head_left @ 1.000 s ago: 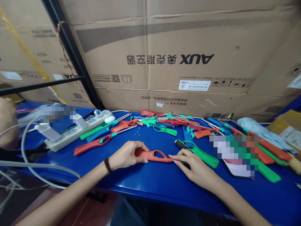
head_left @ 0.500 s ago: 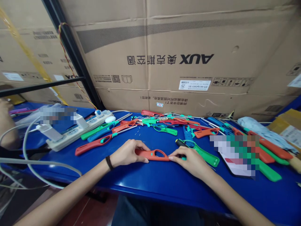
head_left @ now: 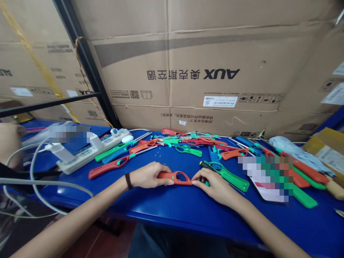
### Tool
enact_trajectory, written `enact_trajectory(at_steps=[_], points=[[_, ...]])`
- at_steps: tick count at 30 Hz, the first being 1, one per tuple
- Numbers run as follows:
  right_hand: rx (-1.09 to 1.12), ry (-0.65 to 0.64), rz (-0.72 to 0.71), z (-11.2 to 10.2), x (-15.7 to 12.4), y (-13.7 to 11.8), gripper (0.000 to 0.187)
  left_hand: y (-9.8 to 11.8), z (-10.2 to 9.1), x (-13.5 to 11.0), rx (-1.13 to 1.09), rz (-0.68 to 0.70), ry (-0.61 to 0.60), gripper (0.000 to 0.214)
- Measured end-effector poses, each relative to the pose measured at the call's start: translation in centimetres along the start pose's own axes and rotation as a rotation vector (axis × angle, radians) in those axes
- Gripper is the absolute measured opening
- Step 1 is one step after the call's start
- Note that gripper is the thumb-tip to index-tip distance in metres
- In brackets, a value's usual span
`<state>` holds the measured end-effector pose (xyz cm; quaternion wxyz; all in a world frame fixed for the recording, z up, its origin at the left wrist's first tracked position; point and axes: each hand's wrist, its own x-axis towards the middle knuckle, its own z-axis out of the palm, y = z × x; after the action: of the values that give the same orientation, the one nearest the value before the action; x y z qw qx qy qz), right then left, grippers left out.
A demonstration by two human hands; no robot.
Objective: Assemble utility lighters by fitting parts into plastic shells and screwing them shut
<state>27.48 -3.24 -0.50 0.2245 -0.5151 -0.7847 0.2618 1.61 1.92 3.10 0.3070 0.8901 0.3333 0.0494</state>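
Observation:
Over the near part of the blue table (head_left: 150, 211), I hold an orange lighter casing (head_left: 182, 178) lengthwise between both hands. It has an oval trigger opening with a small teal piece beside it. My left hand (head_left: 151, 174) is closed round the casing's wider left end. Thumb and forefinger of my right hand (head_left: 212, 182) pinch its narrow right tip. Just behind that hand lie a green casing half (head_left: 233, 179) and a dark rod-like thing with a yellow end (head_left: 203, 164). A bit of teal shows under the right fingers, too small to make out.
Loose lighter parts (head_left: 188, 141) lie heaped at the back. On the left are red, blue and green lighters (head_left: 107, 168) and a white power strip (head_left: 88, 150) with cables. A partly blurred phone (head_left: 268, 188) and more lighters (head_left: 301, 175) lie right. Another person's arm (head_left: 10, 147) shows far left.
The view has shifted slightly. Both hands keep their hold on the orange casing, and the left fingers sit a little closer round its wide end.

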Motion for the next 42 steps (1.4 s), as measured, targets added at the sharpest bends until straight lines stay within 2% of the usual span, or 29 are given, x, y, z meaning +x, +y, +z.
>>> enact_trajectory(at_steps=[2,6,9,13,16,24,27,29,34,37,42], points=[[0.04,-0.013,-0.025,0.1,0.0,-0.2,0.024,-0.3,0.1,0.2,-0.16,-0.055,-0.044,0.047],[0.188,-0.158,-0.006,-0.3,0.4,-0.9,0.034,-0.9,0.2,0.7,-0.453,-0.189,-0.149,0.056],[0.296,-0.316,0.081,-1.0,1.2,-1.1,0.04,-1.4,0.1,1.1,-0.535,-0.25,-0.214,0.055],[0.531,-0.614,0.242,-1.8,2.4,-1.0,0.046,-1.8,0.2,1.4,-0.61,-0.265,-0.284,0.052],[0.654,-0.697,0.316,-2.0,2.9,-0.7,0.044,-1.6,0.1,1.4,-0.631,-0.256,-0.274,0.052],[0.686,-0.613,0.416,-2.1,2.6,0.2,0.041,-1.9,-0.3,0.1,-0.704,-0.321,-0.06,0.059],[0.624,-0.564,0.392,-2.0,2.3,-0.3,0.043,-1.9,0.2,-0.6,-0.696,-0.313,-0.018,0.064],[0.554,-0.487,0.334,-1.7,2.2,-0.5,0.046,-1.7,0.5,-1.1,-0.574,-0.26,0.007,0.062],[0.355,-0.353,0.188,-1.2,1.7,-0.3,0.043,-1.5,0.9,-2.5,0.007,-0.043,0.168,0.038],[0.178,-0.252,0.093,-1.4,1.2,-0.2,0.035,-1.7,1.3,-2.9,0.104,-0.011,0.211,0.037],[-0.24,-0.057,-0.089,-1.4,0.3,-0.8,0.022,-1.8,1.9,-3.0,0.137,-0.056,0.24,0.042]])
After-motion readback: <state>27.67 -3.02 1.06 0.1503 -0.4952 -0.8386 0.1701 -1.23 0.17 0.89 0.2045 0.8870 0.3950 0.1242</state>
